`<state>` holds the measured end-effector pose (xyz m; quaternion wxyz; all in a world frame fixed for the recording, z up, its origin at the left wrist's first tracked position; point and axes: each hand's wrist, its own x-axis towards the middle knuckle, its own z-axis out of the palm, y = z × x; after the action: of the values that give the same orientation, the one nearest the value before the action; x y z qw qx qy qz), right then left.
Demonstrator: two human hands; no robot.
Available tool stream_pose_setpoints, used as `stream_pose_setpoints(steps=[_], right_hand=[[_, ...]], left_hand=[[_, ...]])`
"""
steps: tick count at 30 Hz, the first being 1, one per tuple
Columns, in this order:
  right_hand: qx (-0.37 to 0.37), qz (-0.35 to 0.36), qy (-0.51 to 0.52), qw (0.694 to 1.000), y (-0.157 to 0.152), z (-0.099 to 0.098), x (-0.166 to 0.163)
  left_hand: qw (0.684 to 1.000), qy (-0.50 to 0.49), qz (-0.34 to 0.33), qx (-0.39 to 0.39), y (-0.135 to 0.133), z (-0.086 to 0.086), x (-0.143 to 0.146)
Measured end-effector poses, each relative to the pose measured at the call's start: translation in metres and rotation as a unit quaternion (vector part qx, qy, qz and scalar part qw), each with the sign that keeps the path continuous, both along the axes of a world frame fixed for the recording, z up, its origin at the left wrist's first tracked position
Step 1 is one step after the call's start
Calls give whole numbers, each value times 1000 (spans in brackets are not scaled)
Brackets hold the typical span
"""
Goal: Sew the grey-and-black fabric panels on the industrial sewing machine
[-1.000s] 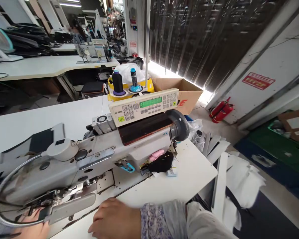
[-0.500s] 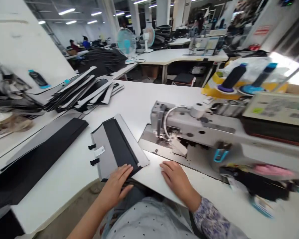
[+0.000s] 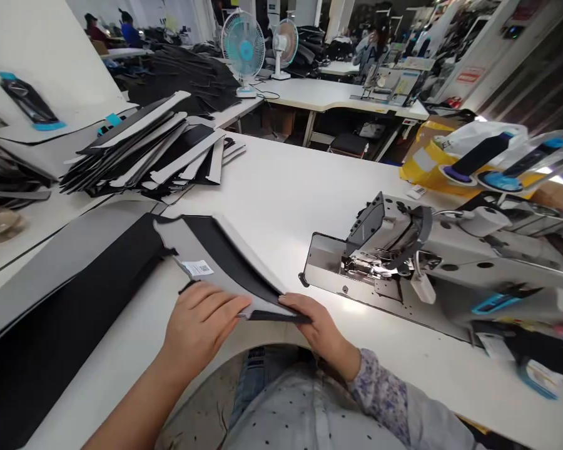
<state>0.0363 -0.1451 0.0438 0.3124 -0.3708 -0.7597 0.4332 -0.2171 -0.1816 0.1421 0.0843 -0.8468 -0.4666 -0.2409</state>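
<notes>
A grey and black fabric panel [image 3: 223, 275] with a small white label [image 3: 197, 268] lies in front of me, curved, its near edge raised off the table. My left hand [image 3: 204, 319] is closed on the panel's near left side, thumb hidden beneath. At the near right corner, my right hand [image 3: 321, 328] pinches the panel between thumb and fingers. The panel's far left corner reaches a long black and grey piece [image 3: 84, 300] on the table. To the right of my right hand stands a sewing machine [image 3: 450, 250], apart from the panel.
Similar panels [image 3: 141, 162] are piled at the back left. Dark thread cones [image 3: 483, 156] stand behind the machine near a yellow bag [image 3: 422, 159]. Blue-handled thread snips [image 3: 495, 303] rest by the machine. Two fans [image 3: 244, 50] stand further back; other people sit far off.
My right hand has moved from the bare table onto the panel's corner and taken hold. The left hand has closed on the panel, now bent and partly lifted. The view has shifted left.
</notes>
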Motion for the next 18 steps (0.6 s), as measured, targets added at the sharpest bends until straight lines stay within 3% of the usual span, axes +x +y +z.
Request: stream_pose_setpoints(steps=[3,5,7,11,14,18], right_hand=[[-195,-59,128,970,1,27,-13],[-285,-90,202,933,1,34,-16],[-343,-126,267,892,1,29,-13],[-404,-247,303,827,4,0,12],[-363,-315,302,823,1,-16,40],[-321,-337,301,832,-4,-18,78]], left_hand=[[1000,-4,6,16,46,48,5],[1000,1,14,-15,87,56,10],[996,19,-16,-89,131,42,20],[960,16,-80,-269,185,-22,53],[930,-29,-84,-357,189,-60,81],[911,-53,-92,-398,185,-74,115]])
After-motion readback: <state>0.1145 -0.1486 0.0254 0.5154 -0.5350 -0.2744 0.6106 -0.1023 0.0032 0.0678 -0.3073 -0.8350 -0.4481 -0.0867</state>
